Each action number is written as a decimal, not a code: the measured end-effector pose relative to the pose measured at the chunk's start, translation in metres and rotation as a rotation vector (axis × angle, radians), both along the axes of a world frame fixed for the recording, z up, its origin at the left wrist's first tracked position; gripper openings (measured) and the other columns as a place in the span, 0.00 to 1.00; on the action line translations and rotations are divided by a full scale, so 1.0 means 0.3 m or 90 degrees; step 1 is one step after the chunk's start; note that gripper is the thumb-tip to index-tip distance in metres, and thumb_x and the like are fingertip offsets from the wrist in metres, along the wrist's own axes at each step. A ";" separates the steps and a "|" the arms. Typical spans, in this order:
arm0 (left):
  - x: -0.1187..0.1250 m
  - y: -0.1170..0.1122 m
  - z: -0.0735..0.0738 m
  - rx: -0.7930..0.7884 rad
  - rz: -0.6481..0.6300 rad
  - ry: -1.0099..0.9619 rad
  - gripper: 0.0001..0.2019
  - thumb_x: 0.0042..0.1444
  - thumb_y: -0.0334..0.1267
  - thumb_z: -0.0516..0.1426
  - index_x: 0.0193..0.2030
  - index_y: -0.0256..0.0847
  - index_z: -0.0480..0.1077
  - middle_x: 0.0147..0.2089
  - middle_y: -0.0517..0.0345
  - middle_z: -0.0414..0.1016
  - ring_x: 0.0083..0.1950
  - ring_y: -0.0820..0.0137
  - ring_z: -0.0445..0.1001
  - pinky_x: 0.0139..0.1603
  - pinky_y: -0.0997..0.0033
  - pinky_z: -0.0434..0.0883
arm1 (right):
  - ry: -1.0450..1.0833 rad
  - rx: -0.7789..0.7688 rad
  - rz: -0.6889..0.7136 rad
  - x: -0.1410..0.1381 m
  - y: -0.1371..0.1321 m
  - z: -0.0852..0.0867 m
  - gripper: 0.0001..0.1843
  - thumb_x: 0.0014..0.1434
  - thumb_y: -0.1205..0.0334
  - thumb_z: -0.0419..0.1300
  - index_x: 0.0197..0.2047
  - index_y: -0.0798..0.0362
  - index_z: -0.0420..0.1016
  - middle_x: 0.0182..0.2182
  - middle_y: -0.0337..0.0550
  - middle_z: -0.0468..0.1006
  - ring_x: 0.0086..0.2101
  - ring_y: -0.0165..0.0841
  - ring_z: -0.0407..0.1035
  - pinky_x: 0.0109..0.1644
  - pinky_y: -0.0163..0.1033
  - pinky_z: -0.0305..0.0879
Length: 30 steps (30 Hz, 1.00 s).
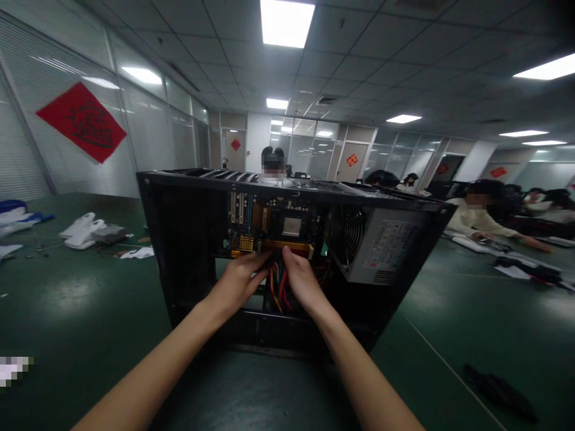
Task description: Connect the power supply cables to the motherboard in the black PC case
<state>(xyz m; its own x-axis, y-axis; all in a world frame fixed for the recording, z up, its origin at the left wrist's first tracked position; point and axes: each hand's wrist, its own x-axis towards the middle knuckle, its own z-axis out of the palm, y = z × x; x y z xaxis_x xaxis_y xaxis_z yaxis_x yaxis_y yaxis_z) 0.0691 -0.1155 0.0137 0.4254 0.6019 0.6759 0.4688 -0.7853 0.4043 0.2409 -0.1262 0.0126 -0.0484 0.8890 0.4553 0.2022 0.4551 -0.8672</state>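
An open black computer case [260, 326] stands on the table in front of me, its inside facing me. Both my hands reach into it, at the lower edge of the motherboard [274, 209]. A bundle of coloured wires [281, 287], red, yellow and black, hangs between them. My left hand [242, 278] closes on the upper end of the bundle from the left, its fingertips partly hidden. My right hand [303, 278] grips the bundle from the right, thumb up beside the yellow memory slots [299, 247]. Whatever connector is between the fingers is hidden. A bare processor [292, 226] shows above.
A power supply [381, 245] with a fan grille fills the case's upper right. On the green table [81, 335] lie a white plastic bag [83, 230] at left and a dark cloth-like item [501, 389] at right. Other people [480, 215] sit further back.
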 end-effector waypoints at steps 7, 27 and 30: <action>0.017 0.014 0.015 -0.013 0.011 0.066 0.16 0.66 0.36 0.51 0.56 0.38 0.75 0.53 0.46 0.78 0.56 0.59 0.76 0.59 0.60 0.71 | -0.519 0.326 -0.077 0.060 -0.064 0.049 0.26 0.62 0.75 0.45 0.61 0.52 0.67 0.58 0.52 0.67 0.57 0.39 0.63 0.59 0.44 0.64; 0.112 0.096 0.078 0.061 0.150 0.569 0.16 0.65 0.34 0.49 0.46 0.36 0.78 0.44 0.38 0.80 0.46 0.51 0.80 0.43 0.58 0.74 | -0.630 0.185 -0.203 0.196 0.007 -0.014 0.09 0.58 0.71 0.60 0.42 0.54 0.75 0.45 0.47 0.71 0.49 0.39 0.63 0.53 0.42 0.62; 0.123 0.094 0.072 0.058 0.153 0.566 0.16 0.65 0.34 0.49 0.50 0.37 0.78 0.44 0.38 0.80 0.46 0.52 0.80 0.43 0.59 0.74 | -0.626 0.177 -0.199 0.194 0.010 -0.015 0.09 0.58 0.71 0.61 0.42 0.54 0.75 0.46 0.48 0.71 0.49 0.39 0.64 0.53 0.42 0.62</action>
